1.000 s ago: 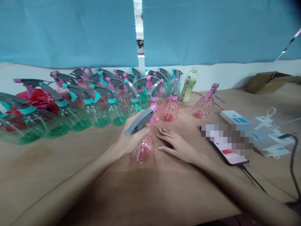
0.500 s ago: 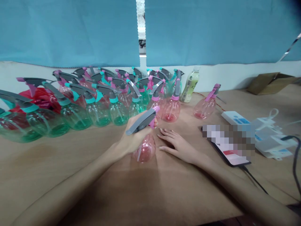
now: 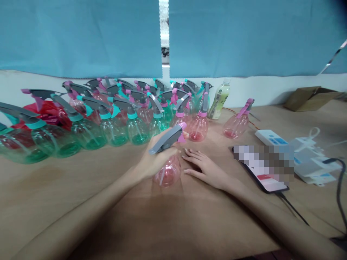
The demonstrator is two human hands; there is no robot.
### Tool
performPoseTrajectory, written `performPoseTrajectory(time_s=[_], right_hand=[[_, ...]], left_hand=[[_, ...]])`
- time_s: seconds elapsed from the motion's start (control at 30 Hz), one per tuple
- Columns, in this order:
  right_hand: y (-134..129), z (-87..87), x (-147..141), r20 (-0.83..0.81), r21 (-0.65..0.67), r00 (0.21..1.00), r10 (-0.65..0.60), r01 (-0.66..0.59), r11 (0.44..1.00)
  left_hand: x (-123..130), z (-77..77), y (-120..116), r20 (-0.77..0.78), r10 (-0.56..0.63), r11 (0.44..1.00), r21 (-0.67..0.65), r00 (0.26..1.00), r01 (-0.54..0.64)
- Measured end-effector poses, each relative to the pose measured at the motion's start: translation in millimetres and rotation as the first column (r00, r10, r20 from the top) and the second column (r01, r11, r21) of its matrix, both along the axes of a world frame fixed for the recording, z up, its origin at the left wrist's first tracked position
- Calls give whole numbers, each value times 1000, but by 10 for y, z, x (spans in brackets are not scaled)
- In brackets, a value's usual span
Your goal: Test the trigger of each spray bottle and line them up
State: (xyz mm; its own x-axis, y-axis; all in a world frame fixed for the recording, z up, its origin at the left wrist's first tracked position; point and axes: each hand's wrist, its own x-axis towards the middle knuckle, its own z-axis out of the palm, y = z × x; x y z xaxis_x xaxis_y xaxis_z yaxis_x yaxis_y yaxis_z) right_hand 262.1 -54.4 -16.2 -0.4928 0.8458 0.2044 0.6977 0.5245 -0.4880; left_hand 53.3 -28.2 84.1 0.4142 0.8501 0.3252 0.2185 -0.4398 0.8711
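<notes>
My left hand (image 3: 153, 157) is wrapped round the neck of a pink spray bottle (image 3: 167, 173) that stands on the table. Its grey and pink trigger head rises above my fist, with the pink nozzle facing away to the right. My fingertips on the far side are partly hidden behind the head. Just to the right, my right hand (image 3: 204, 168) lies flat on the tabletop, fingers spread, holding nothing. Beyond my hands, another pink spray bottle (image 3: 197, 130) stands at the right end of a crowd of spray bottles.
Several green spray bottles (image 3: 114, 131) line the left and back. A lone pink spray bottle (image 3: 235, 125) leans at right, near a drink bottle (image 3: 219, 99). A phone (image 3: 260, 169), a white power strip (image 3: 271, 136), cables and an open cardboard box (image 3: 306, 99) occupy the right side.
The pink spray bottle's head in my left hand has shifted slightly right. My right hand stays flat in the same place.
</notes>
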Motion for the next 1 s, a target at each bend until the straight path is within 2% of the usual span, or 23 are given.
performPoseTrajectory(time_s=[0.23, 0.5, 0.6, 0.8, 1.0], right_hand=[[1, 14, -4, 1, 10, 1000, -2, 2, 1000], [10, 24, -38, 20, 32, 1000, -12, 12, 999], [-6, 111, -42, 31, 15, 1000, 3, -4, 1000], [-214, 367, 88, 6, -126, 998, 68, -67, 990], [-534, 554, 285, -50, -206, 999, -4, -7, 979]], left_hand=[[15, -28, 1, 66, -28, 1000, -7, 997, 29], [14, -84, -32, 40, 36, 998, 43, 999, -38], [46, -86, -68, 40, 49, 995, 90, 998, -53], [155, -97, -150, 60, 123, 987, 97, 991, -128], [400, -132, -177, 77, 124, 988, 86, 989, -130]])
